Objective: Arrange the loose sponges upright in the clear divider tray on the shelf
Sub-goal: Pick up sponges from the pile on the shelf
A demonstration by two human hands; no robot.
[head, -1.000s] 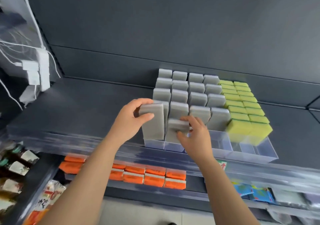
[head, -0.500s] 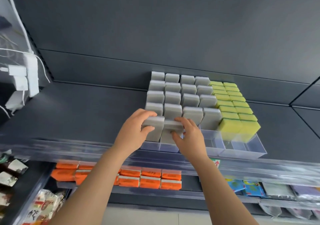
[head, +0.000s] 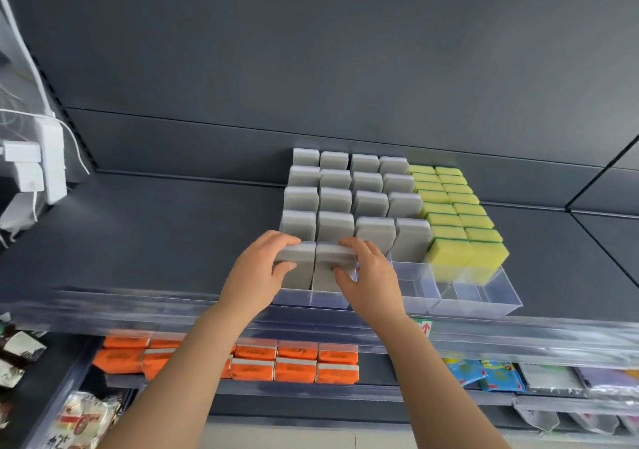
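A clear divider tray (head: 491,301) sits on the dark shelf, holding rows of upright grey sponges (head: 335,199) and, on its right, yellow sponges (head: 466,258). My left hand (head: 257,274) grips the top of a grey sponge (head: 298,269) standing in the front slot of the leftmost lane. My right hand (head: 371,281) grips the top of the grey sponge (head: 326,272) beside it in the second lane's front slot. Both sponges stand upright, side by side. The front slots of the lanes to the right show bare plastic.
The dark shelf (head: 155,241) stretches left of the tray, with a clear lip (head: 138,307) along its front edge. White plugs and cables (head: 38,172) hang at far left. Orange packs (head: 297,362) and bagged goods (head: 484,376) fill the lower shelf.
Both hands pushed their grey sponges down from above the tray into the two front left slots, where they now stand seated. The view has shifted slightly.
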